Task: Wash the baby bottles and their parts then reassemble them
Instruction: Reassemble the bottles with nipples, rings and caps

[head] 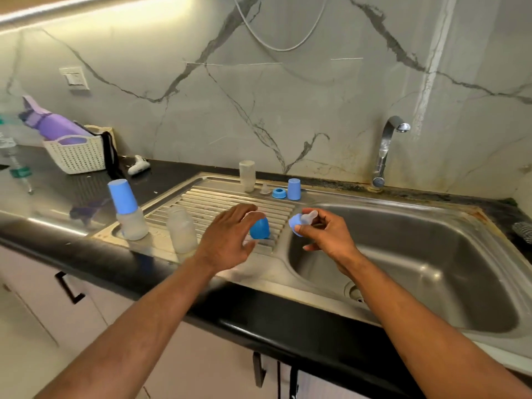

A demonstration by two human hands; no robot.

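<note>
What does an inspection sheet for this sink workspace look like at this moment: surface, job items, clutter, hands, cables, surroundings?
Surface: steel drainboard beside the sink basin, set in a black counter.
Job's things: capped bottle and open bottle at the front; a third bottle, small nipple, blue ring and blue cap along the back edge.
Clutter: white basket holding a purple bottle; a small white object beside it.
Hands: left hand reaches over a blue cap on the drainboard, fingers spread; right hand holds a ring with nipple.
Cables: white cable looped on the wall.
Surroundings: marble backsplash, faucet, wall switch.
</note>
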